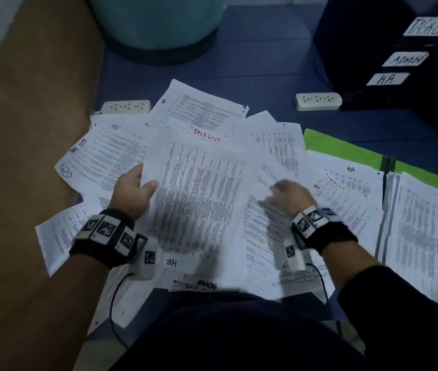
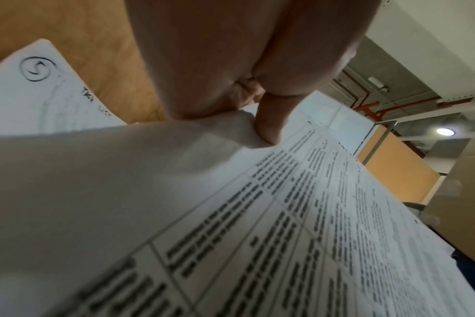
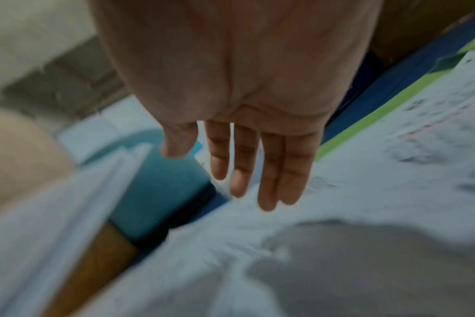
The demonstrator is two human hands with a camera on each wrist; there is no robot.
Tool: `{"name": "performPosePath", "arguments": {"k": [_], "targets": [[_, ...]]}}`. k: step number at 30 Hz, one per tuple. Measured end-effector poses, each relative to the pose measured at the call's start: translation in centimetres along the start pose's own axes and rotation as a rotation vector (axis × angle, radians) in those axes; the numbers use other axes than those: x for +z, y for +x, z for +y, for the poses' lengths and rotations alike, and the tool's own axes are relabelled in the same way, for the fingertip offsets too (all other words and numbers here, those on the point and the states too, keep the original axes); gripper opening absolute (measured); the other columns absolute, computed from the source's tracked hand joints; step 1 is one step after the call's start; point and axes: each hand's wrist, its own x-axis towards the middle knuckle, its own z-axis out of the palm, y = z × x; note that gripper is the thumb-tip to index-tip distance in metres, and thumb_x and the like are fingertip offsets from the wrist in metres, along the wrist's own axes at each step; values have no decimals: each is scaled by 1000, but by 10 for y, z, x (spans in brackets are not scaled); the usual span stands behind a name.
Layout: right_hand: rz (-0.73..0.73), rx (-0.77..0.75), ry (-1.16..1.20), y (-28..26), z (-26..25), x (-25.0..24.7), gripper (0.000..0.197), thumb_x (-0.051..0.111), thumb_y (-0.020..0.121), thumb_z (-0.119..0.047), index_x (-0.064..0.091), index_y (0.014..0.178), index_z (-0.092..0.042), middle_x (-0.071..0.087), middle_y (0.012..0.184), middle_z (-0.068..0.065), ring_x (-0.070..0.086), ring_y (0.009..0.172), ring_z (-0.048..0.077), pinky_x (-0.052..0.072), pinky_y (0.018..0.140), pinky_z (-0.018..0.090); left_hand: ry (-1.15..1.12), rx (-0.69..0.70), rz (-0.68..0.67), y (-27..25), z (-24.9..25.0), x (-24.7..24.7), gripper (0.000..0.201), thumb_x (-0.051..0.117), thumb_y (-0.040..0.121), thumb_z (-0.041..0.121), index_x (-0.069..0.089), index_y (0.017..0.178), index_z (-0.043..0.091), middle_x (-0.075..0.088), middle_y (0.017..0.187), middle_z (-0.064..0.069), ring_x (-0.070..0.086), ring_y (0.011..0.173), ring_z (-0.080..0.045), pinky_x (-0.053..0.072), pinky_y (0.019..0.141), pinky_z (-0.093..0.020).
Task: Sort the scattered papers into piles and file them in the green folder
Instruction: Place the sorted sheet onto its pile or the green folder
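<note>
Sorting printed sheets on the blue bench

The left hand [image 1: 132,192] pinches a white printed table sheet [image 1: 199,199] by its left edge, lifted over scattered white papers [image 1: 97,159]; the right hand [image 1: 288,195] hovers, grip spread; the green folder [image 1: 346,148] lies far right under stacked pages.

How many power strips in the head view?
2. One power strip lies at the far left edge of the scattered papers; another sits beside the black file trays. Papers may hide more.

2 power strips [image 1: 126,106] [image 1: 318,101], teal bin [image 1: 159,20], labelled black trays [image 1: 400,60] on blue floor [image 1: 266,57].
</note>
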Motion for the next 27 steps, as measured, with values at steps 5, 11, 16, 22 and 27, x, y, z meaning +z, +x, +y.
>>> {"name": "performPosePath", "arguments": {"k": [5,11,16,22,27], "targets": [[55,15,-340,-7,9,37,56,73,77,-32,46,126,-24,46,129,6,41,119,30,35,95,45,-9,-13,29,-4,-12,-6,30,52,89,-2,58,109,20,66,96,1,62,96,-25,49,91,-40],[144,-40,-267,-12,13,23,19,49,86,-9,54,86,-28,59,84,0,56,97,27,28,83,38,-80,-20,35,-11,-9,-6,31,51,90,-3,58,112,18,64,94,11,61,95,-20,46,88,-34],[237,-18,-234,-24,21,-18,17,49,92,-12,59,91,-26,55,103,8,53,103,31,37,89,41,-130,-15,-3,-15,-1,-3,32,52,91,-2,59,117,16,66,97,8,63,93,-13,46,86,-33],[425,-12,142,-54,41,-75,22,49,92,-5,66,94,-19,60,88,4,56,80,23,46,72,29,-310,-5,-109,-20,29,10,37,46,91,-10,58,118,12,69,100,5,67,92,-7,51,77,-21],[568,-105,457,-75,52,-90,13,54,93,-12,65,100,-13,61,86,4,54,80,22,36,61,24,-419,45,-208,-22,59,14,37,44,93,-8,61,115,16,70,109,-3,66,104,-15,51,87,-29]]}}
